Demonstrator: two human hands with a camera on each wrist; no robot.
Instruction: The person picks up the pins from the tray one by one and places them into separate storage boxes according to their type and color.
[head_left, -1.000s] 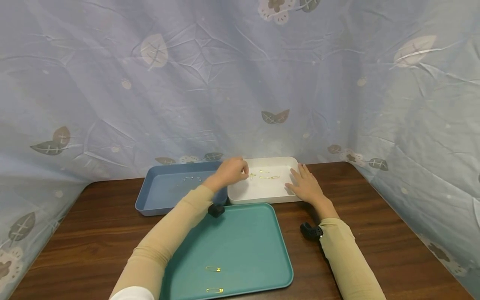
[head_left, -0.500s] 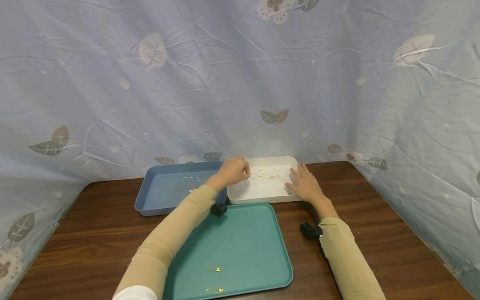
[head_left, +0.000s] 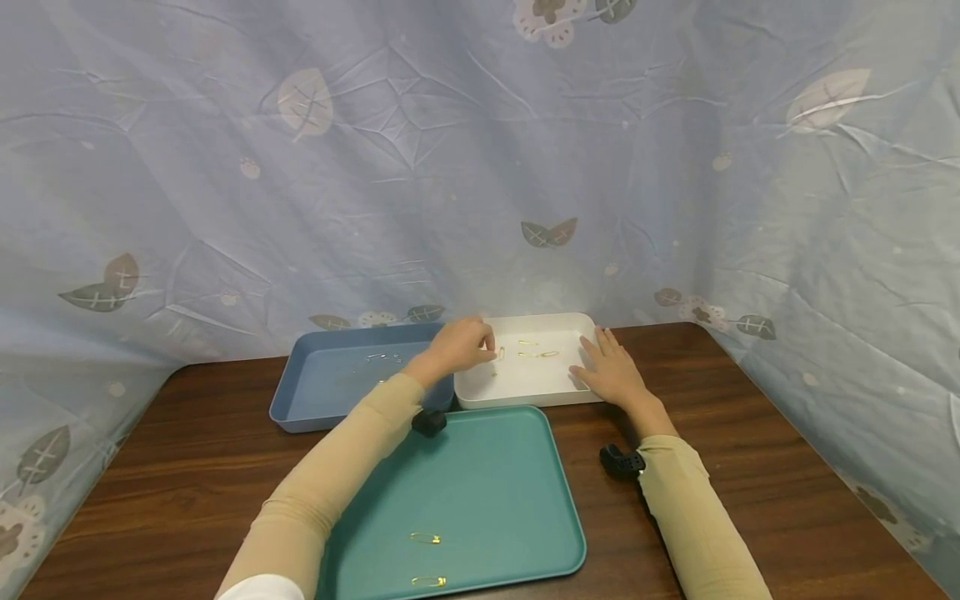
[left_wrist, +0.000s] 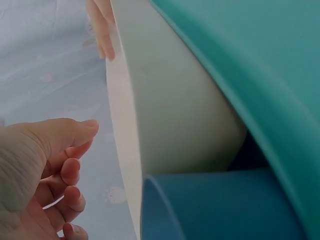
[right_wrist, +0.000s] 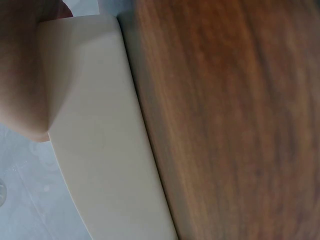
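Note:
My left hand (head_left: 461, 343) hovers over the left end of the white tray (head_left: 517, 385). In the left wrist view its thumb (left_wrist: 75, 131) lies near the index fingertip, the other fingers are loosely curled, and no pin shows between them. Beside the fingertips lies a gold safety pin (head_left: 502, 353), with a small gold speck (head_left: 494, 373) just below. More gold safety pins (head_left: 550, 354) rest mid-tray. My right hand (head_left: 613, 371) rests on the tray's right rim with fingers spread; the right wrist view shows part of it against the tray wall (right_wrist: 100, 125).
Left of the white tray stands a blue tray (head_left: 315, 392) containing several silver pins (head_left: 382, 357). In front, a teal tray (head_left: 480, 492) bears two gold safety pins (head_left: 426, 538) near its front edge. A patterned curtain (head_left: 480, 167) hangs behind the wooden table (head_left: 172, 467).
My left hand has shifted slightly left between the last two frames, and a small gold speck now shows below its fingertips. The right hand stays on the tray's rim.

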